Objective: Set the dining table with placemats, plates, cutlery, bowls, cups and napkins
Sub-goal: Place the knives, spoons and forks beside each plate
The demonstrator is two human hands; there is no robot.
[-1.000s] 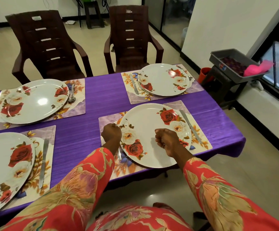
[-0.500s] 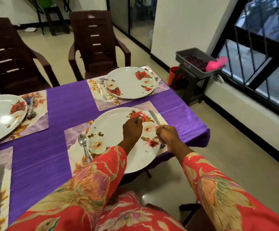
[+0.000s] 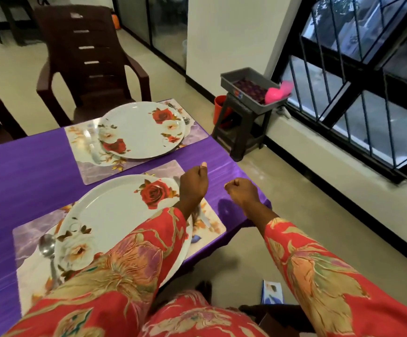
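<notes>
Both the left hand (image 3: pixel 194 184) and the right hand (image 3: pixel 242 193) hover with fingers curled, holding nothing visible. The near white rose-patterned plate (image 3: pixel 114 222) sits on its marbled floral placemat (image 3: pixel 31 233) on the purple-clothed counter (image 3: pixel 27 171), with a steel spoon (image 3: pixel 48 251) lying to its left.

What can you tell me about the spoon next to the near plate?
The spoon is shiny, silver-coloured metal by its look, with an oval bowl and a slim handle. It lies flat on the near placemat, bowl pointing away from the person, handle running back toward the table's near edge. It sits just left of the near plate, close against the rim; whether they touch is unclear. A flowered sleeve hides the handle's end. Neither hand touches it.
</notes>
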